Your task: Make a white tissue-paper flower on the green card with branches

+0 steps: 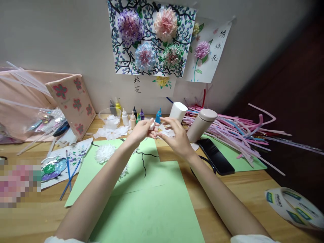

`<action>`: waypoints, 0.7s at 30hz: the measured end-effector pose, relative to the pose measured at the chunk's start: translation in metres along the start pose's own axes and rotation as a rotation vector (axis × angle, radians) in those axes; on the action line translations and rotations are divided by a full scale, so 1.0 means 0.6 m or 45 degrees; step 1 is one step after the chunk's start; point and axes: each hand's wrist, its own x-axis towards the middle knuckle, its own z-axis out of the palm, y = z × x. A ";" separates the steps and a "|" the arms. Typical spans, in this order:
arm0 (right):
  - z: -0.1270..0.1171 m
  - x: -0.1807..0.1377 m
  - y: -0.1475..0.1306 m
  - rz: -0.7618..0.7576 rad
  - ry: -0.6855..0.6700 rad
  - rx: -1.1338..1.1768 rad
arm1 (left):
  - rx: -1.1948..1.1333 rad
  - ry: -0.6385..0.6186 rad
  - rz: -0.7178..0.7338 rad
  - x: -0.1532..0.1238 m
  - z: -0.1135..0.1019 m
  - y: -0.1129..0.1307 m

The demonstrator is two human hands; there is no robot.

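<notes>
My left hand [141, 131] is closed in a pinch on a small white piece of tissue paper [152, 125], held up above the green paper sheet [152, 199]. My right hand [177, 136] meets it from the right, thumb and forefinger pinching the same white piece while the other fingers are raised. Below the hands, a black branch line [144, 162] is drawn on the green sheet. A white tissue flower [104, 152] lies on the sheet to the left of my left forearm.
Small paint bottles [131, 116] and white tissue scraps [111, 130] stand near the wall. A white cup [178, 111], a beige flask [201, 125], a black phone [215, 156] and a heap of pipe cleaners [238, 130] lie to the right. Brushes [69, 172] and a palette [52, 168] are at the left.
</notes>
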 end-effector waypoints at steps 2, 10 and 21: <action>0.001 0.000 0.000 -0.015 -0.026 -0.015 | -0.013 -0.083 -0.011 -0.003 0.006 -0.004; 0.008 -0.001 0.018 -0.033 -0.173 -0.100 | -0.077 -0.183 0.013 -0.006 0.014 -0.011; 0.003 -0.002 0.019 -0.046 -0.057 -0.041 | 0.358 -0.298 0.094 -0.009 0.006 -0.010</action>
